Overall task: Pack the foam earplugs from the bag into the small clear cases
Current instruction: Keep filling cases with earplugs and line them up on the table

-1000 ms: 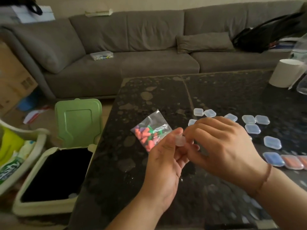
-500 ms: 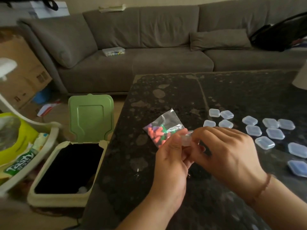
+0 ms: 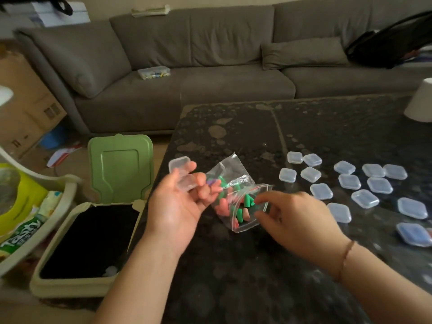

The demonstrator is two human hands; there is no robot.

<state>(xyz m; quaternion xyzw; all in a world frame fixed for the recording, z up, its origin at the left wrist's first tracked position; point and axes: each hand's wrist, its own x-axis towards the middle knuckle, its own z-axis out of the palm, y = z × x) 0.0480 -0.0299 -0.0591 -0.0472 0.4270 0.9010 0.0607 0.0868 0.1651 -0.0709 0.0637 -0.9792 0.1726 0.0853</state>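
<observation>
A clear zip bag (image 3: 233, 183) of pink, green and purple foam earplugs (image 3: 243, 208) sits partly raised over the dark table (image 3: 233, 127), its open mouth towards me. My left hand (image 3: 180, 204) is palm up beside the bag and holds a small clear case (image 3: 183, 175), lid open, on its curled fingers. My right hand (image 3: 294, 218) has its index finger and thumb at the bag's mouth, pinching the rim. Several closed clear cases (image 3: 349, 181) lie on the table to the right.
A case with blue contents (image 3: 413, 233) lies at the right edge. An open bin (image 3: 58, 286) with a raised green lid (image 3: 119, 167) stands left of the table. A white cup (image 3: 420, 101) sits far right. A grey sofa (image 3: 210, 73) is behind.
My hands have parted. The left one moved left with the case, now open. The right one went to the bag, whose mouth is now lifted and spread.
</observation>
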